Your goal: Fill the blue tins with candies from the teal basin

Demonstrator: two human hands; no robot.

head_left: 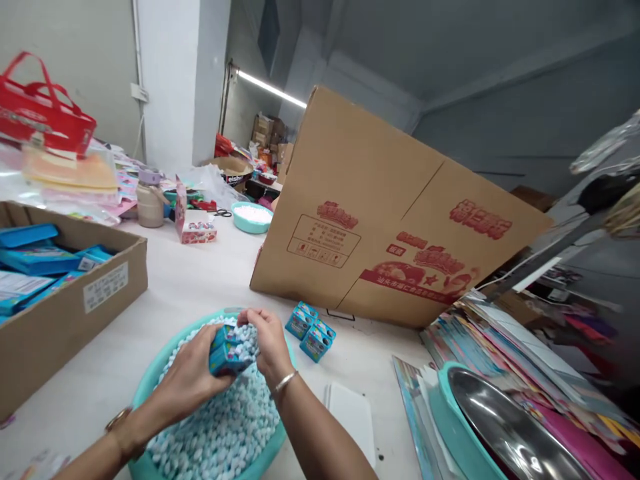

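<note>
Over a teal basin (pixel 145 390) full of small pale blue and white pieces (pixel 220 420), my left hand (pixel 193 373) is closed around small blue boxes (pixel 225 350). Pale pieces fill the boxes' open side, which faces right. My right hand (pixel 267 337) is at that side, fingers curled against the pieces; what lies under its fingertips is partly hidden. More small blue boxes (pixel 311 331) stand on the table just right of the basin.
A carton (pixel 120 280) of flat blue packs is at left. A large printed cardboard box (pixel 390 220) leans behind the basin. A white lid (pixel 353 420), stacked printed sheets (pixel 520 360) and a teal basin with a metal bowl (pixel 515 420) are at right.
</note>
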